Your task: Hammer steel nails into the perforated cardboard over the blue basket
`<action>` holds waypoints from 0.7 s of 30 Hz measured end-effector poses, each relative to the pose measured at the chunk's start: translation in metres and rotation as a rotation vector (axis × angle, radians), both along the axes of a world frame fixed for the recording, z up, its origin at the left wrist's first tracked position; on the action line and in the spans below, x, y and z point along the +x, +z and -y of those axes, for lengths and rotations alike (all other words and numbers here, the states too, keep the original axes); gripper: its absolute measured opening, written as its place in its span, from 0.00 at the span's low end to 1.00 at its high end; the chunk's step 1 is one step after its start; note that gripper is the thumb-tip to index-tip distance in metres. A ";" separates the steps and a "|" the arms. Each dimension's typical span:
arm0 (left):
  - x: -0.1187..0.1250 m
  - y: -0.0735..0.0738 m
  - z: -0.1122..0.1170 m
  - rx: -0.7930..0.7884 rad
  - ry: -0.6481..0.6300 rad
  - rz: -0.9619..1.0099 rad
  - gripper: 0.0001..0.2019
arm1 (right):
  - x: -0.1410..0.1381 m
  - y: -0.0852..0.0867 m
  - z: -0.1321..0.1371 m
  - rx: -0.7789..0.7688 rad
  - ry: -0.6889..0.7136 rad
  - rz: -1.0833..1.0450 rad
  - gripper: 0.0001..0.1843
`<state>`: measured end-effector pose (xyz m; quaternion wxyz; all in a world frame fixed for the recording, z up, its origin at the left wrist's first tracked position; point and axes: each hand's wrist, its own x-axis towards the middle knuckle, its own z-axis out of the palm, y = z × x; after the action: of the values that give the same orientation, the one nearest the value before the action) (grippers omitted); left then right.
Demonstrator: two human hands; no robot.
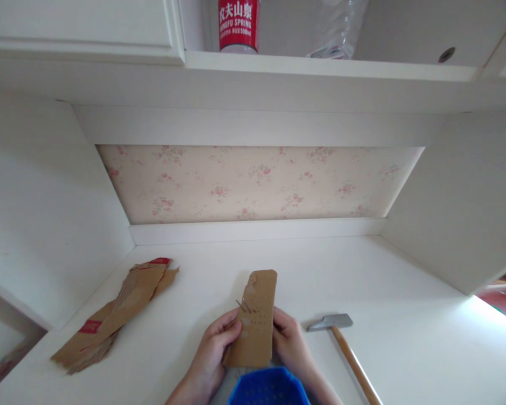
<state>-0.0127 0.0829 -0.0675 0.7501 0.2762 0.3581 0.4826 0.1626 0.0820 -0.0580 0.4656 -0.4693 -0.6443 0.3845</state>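
Observation:
Between my two hands a piece of brown cardboard (257, 332) is held up over the desk, with small holes across its middle. A few thin nails (246, 306) stick out of it near its left edge. My left hand (215, 343) grips the left edge, thumb on the front face. Along the right edge my right hand (290, 340) holds the same piece, its fingertips partly hidden behind it. Just below the cardboard is a blue basket (267, 377), cut off by the bottom of the view. A hammer (341, 332) with a wooden handle lies right of my right hand.
Torn strips of corrugated cardboard (122, 309) lie on the left of the white desk (194, 259). White side panels flank it. Above, a shelf (320, 66) holds a red-labelled bottle (238, 25) and a clear plastic bottle (339, 31).

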 end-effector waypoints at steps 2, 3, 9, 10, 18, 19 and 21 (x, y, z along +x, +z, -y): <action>0.001 0.000 0.001 -0.022 0.004 0.014 0.23 | 0.001 0.001 0.001 0.031 -0.018 0.034 0.16; 0.002 0.000 0.001 -0.027 0.009 0.026 0.23 | 0.002 0.002 0.001 0.043 -0.018 0.054 0.16; -0.005 -0.002 -0.002 -0.088 0.110 0.125 0.21 | 0.006 0.000 0.000 0.095 -0.070 0.180 0.16; -0.009 -0.001 -0.003 -0.094 0.138 0.141 0.20 | 0.007 -0.002 -0.001 0.097 -0.099 0.198 0.16; -0.016 0.008 -0.006 -0.121 0.222 0.092 0.19 | 0.020 -0.019 -0.007 0.080 -0.276 0.392 0.17; -0.014 0.008 -0.005 -0.128 0.225 0.080 0.19 | 0.020 -0.019 -0.007 0.070 -0.268 0.424 0.17; -0.010 0.006 -0.005 -0.123 0.229 0.061 0.19 | 0.020 -0.018 -0.007 0.056 -0.249 0.476 0.19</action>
<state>-0.0224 0.0875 -0.0617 0.7161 0.1724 0.3933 0.5503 0.1824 0.0890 -0.0756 0.3577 -0.6088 -0.6834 0.1853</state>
